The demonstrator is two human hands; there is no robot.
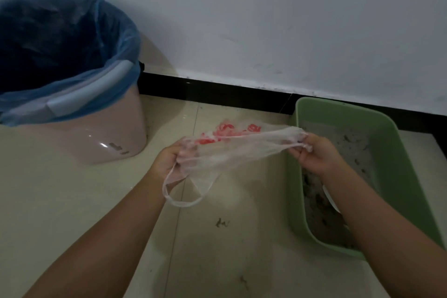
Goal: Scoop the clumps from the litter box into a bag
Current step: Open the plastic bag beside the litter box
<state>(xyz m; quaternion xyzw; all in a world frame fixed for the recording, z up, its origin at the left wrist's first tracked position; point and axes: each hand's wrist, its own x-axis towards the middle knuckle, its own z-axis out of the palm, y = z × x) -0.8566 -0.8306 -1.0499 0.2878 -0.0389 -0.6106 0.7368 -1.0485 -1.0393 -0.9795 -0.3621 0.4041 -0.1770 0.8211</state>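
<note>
While you hold it up over the floor (pixel 72 201), the bag (pixel 232 150) looks thin, see-through and crinkly, with red print near its top edge. It is pulled out long between your two hands, like a stretched rope. One handle loop hangs down from the left end, past your wrist.

Your left hand (pixel 169 159) has its fingers curled round the left end of the bag, gripping a bunch of the plastic. Your right hand (pixel 312 155) pinches the other end, with its fingertips (pixel 305 145) squeezed tight on a twisted bit of plastic. Both hands are closed on the bag, and neither one touches anything else.

The bag is in the air, between the bin (pixel 92 128) and the box (pixel 396 167). Its right end and your right hand are above the left side of the box.

That box is green and sits on the floor by the wall (pixel 266 19). It has grey litter (pixel 355 143) in it, with dark bits mixed in. A small curved white thing shows in the litter beside your right arm, but you cannot tell what it is.

The bin is pink, with a blue liner (pixel 121 38) folded over its rim. It stands to the left, well apart from the box. A few dark specks lie on the floor below the bag.
</note>
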